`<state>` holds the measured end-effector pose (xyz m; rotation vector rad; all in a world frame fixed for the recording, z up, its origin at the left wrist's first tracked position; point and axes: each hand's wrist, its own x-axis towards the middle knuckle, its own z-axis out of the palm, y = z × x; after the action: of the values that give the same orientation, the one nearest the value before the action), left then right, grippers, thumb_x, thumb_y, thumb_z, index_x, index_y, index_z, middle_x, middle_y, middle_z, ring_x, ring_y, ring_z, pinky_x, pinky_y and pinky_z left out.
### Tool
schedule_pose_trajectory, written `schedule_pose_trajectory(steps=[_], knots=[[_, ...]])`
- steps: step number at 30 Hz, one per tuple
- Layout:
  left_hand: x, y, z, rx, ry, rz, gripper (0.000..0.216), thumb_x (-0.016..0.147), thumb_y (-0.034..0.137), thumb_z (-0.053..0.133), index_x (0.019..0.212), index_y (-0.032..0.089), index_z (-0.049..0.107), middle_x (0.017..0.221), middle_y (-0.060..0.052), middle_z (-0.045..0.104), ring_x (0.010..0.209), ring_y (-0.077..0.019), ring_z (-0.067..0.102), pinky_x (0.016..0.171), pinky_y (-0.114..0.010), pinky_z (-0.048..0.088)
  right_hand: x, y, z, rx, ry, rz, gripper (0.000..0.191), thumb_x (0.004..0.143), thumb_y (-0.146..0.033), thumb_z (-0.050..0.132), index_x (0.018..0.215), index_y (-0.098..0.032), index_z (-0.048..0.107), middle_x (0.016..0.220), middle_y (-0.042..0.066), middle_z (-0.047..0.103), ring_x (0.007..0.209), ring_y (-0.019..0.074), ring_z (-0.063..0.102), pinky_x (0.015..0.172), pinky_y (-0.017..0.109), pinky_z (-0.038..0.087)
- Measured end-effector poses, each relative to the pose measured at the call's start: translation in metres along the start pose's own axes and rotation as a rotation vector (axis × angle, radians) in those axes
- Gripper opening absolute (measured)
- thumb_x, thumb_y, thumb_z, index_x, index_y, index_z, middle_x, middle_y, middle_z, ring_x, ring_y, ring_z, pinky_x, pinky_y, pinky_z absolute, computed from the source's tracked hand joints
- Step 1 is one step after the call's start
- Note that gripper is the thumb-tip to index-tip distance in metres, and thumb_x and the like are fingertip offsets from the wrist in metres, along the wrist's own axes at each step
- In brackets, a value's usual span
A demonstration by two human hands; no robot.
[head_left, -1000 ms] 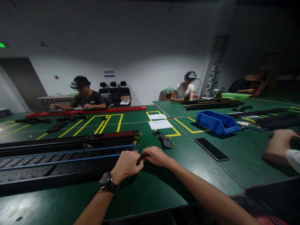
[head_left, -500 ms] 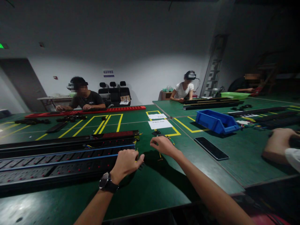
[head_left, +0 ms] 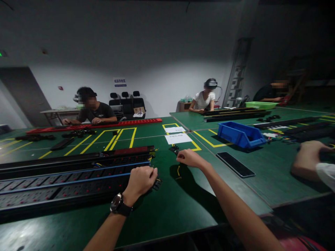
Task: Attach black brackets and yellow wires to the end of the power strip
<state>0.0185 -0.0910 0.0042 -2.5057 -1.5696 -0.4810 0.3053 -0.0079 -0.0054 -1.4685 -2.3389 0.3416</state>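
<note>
At the right end of a long black strip of socket-like modules (head_left: 86, 188), my left hand (head_left: 141, 179) is closed. A small black pronged part (head_left: 157, 184) sticks out past its fingertips, gripped by them. A watch is on that wrist. My right hand (head_left: 192, 158) hangs over the table, its fingers pinched together. Whatever may be between them is hidden. Just beyond those fingers lies a small black piece (head_left: 173, 149). Below them a short yellow wire (head_left: 179, 171) shows against the green tabletop.
White paper labels (head_left: 178, 138) lie ahead, with a blue bin (head_left: 239, 134) and a phone (head_left: 235, 164) to the right. Co-workers sit across the table by a red rail (head_left: 125, 123) and dark bars. Another person's hand (head_left: 310, 158) is at the far right.
My right hand has moved to the right, towards the small black piece. My left hand stays at the strip's end, with more of the black pronged part showing.
</note>
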Motion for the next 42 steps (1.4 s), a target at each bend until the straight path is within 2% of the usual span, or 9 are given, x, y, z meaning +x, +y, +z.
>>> schedule_pose_trajectory(steps=[3, 7, 13, 19, 25, 30, 35, 38, 42], knots=[[0.0, 0.0, 0.0, -0.014, 0.034, -0.022, 0.054, 0.104, 0.043, 0.033, 0.069, 0.019, 0.067, 0.074, -0.006, 0.072, 0.065, -0.0172, 0.061, 0.058, -0.029, 0.025, -0.001, 0.003, -0.001, 0.126, -0.186, -0.089, 0.018, 0.084, -0.024, 0.066, 0.094, -0.018, 0.08, 0.082, 0.004, 0.074, 0.069, 0.0149, 0.065, 0.061, 0.023, 0.042], [0.0, -0.002, 0.0, -0.027, 0.1, -0.092, 0.054, 0.103, 0.044, 0.034, 0.066, 0.018, 0.064, 0.072, -0.006, 0.07, 0.063, -0.0169, 0.059, 0.057, -0.03, 0.023, -0.003, 0.003, -0.002, 0.288, -0.411, -0.132, 0.029, 0.075, -0.024, 0.074, 0.103, -0.018, 0.079, 0.084, 0.002, 0.073, 0.072, 0.0146, 0.064, 0.064, 0.022, 0.046], [0.0, -0.002, -0.001, -0.085, 0.176, -0.122, 0.054, 0.102, 0.042, 0.033, 0.063, 0.019, 0.062, 0.067, -0.006, 0.067, 0.062, -0.0159, 0.057, 0.057, -0.03, 0.024, -0.002, -0.002, 0.002, 0.312, -0.583, -0.134, 0.034, 0.065, -0.018, 0.08, 0.099, -0.017, 0.078, 0.082, -0.001, 0.071, 0.072, 0.0133, 0.062, 0.064, 0.022, 0.045], [0.0, -0.004, -0.002, -0.097, 0.197, -0.15, 0.055, 0.103, 0.042, 0.033, 0.063, 0.019, 0.062, 0.068, -0.006, 0.069, 0.062, -0.0163, 0.058, 0.057, -0.029, 0.024, 0.001, -0.007, 0.01, 0.176, -0.371, -0.18, 0.014, 0.075, -0.022, 0.075, 0.088, -0.018, 0.08, 0.071, -0.002, 0.066, 0.062, 0.0106, 0.053, 0.057, 0.022, 0.035], [0.001, -0.005, 0.001, -0.08, 0.207, -0.149, 0.054, 0.103, 0.042, 0.034, 0.065, 0.019, 0.064, 0.07, -0.006, 0.07, 0.063, -0.0169, 0.059, 0.058, -0.029, 0.024, -0.001, -0.019, 0.009, 0.109, -0.177, -0.136, 0.011, 0.081, -0.022, 0.07, 0.086, -0.018, 0.078, 0.075, 0.002, 0.07, 0.064, 0.0127, 0.057, 0.058, 0.023, 0.037], [0.001, -0.004, 0.004, -0.057, 0.183, -0.13, 0.053, 0.102, 0.042, 0.034, 0.065, 0.019, 0.063, 0.069, -0.006, 0.069, 0.062, -0.0167, 0.058, 0.057, -0.029, 0.023, 0.0, -0.016, 0.001, -0.063, 0.102, 0.105, 0.017, 0.087, -0.025, 0.061, 0.093, -0.023, 0.077, 0.086, 0.006, 0.074, 0.074, 0.0182, 0.065, 0.061, 0.025, 0.037], [0.001, -0.003, 0.004, -0.049, 0.149, -0.096, 0.053, 0.102, 0.042, 0.033, 0.064, 0.018, 0.061, 0.068, -0.007, 0.068, 0.06, -0.0161, 0.056, 0.057, -0.03, 0.02, -0.002, 0.014, -0.015, -0.111, 0.243, 0.433, 0.023, 0.092, -0.032, 0.056, 0.101, -0.024, 0.076, 0.097, 0.01, 0.075, 0.088, 0.0244, 0.069, 0.066, 0.028, 0.042], [0.001, -0.003, 0.004, -0.042, 0.14, -0.091, 0.055, 0.102, 0.043, 0.033, 0.062, 0.018, 0.06, 0.067, -0.006, 0.068, 0.059, -0.0157, 0.054, 0.057, -0.031, 0.019, -0.006, 0.036, -0.021, -0.121, 0.257, 0.607, 0.027, 0.093, -0.032, 0.055, 0.107, -0.024, 0.076, 0.103, 0.014, 0.074, 0.094, 0.0282, 0.069, 0.07, 0.031, 0.044], [0.001, -0.004, 0.005, -0.04, 0.146, -0.083, 0.054, 0.103, 0.042, 0.034, 0.061, 0.018, 0.06, 0.067, -0.006, 0.068, 0.059, -0.0153, 0.054, 0.057, -0.031, 0.019, -0.007, 0.051, -0.013, -0.113, 0.158, 0.625, 0.028, 0.092, -0.03, 0.058, 0.112, -0.022, 0.076, 0.114, 0.019, 0.072, 0.098, 0.0312, 0.068, 0.073, 0.035, 0.044]])
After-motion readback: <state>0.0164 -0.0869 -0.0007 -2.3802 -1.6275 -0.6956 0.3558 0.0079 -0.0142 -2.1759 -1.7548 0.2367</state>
